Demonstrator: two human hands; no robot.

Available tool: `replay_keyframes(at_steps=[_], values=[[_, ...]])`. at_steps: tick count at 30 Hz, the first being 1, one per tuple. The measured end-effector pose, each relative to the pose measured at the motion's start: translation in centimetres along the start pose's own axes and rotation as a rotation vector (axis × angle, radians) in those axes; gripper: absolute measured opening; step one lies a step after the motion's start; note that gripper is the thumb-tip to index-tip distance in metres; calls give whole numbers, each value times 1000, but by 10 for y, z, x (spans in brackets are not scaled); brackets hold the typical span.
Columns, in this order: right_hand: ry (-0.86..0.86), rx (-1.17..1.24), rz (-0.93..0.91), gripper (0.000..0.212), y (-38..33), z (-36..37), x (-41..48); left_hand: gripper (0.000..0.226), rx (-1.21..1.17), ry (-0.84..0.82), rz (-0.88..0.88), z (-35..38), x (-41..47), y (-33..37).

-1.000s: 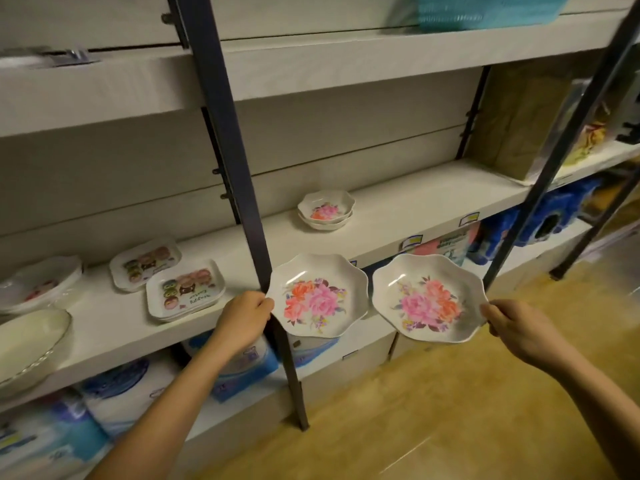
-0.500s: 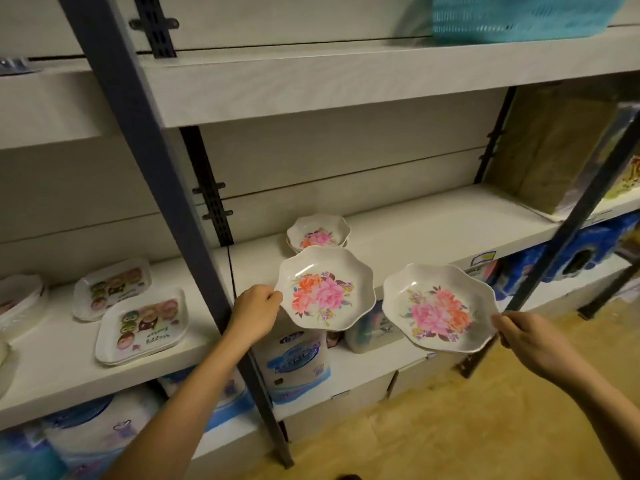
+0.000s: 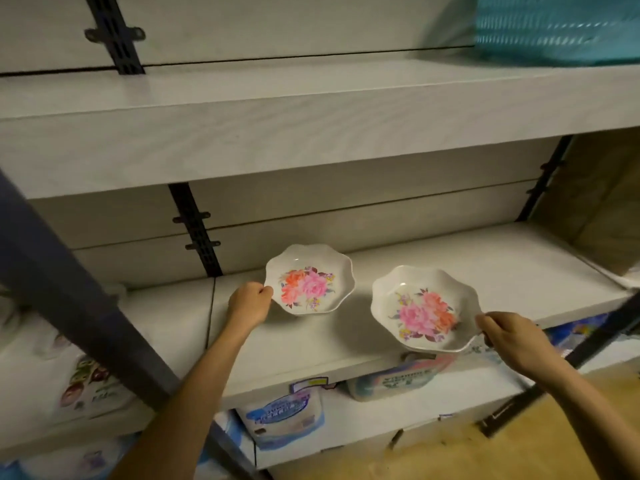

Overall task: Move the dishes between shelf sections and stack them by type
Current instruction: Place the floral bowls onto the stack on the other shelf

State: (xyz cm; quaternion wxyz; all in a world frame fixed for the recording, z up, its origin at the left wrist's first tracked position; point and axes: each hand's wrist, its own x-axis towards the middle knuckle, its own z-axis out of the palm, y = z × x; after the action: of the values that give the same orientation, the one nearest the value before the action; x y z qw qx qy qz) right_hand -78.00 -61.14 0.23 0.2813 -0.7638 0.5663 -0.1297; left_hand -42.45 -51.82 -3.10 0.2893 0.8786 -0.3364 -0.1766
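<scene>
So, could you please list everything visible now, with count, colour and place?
plates: two, white with pink and orange flowers, over the middle shelf; left plate, right plate
shelves: three, whitish, one above another
basket: one, teal, top shelf, right
packs: several, blue and white, lower shelf
tray: one, white with pictures, blurred, far left
post: one, dark, left
floor: brown, lower right
left hand: fingers grip left plate's rim
right hand: fingers grip right plate's rim

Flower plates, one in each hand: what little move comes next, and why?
Probably the left hand should lower its plate onto the shelf. Both plates match, each pinched by its rim, so the other plate, in the right hand, could stack on top.
</scene>
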Motion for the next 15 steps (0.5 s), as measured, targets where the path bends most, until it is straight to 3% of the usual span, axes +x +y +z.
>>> replay_keyframes(at_steps=[15], values=[[-117,-107,-163,40,14,-14,119,35,96,0,-235,35,45,26]])
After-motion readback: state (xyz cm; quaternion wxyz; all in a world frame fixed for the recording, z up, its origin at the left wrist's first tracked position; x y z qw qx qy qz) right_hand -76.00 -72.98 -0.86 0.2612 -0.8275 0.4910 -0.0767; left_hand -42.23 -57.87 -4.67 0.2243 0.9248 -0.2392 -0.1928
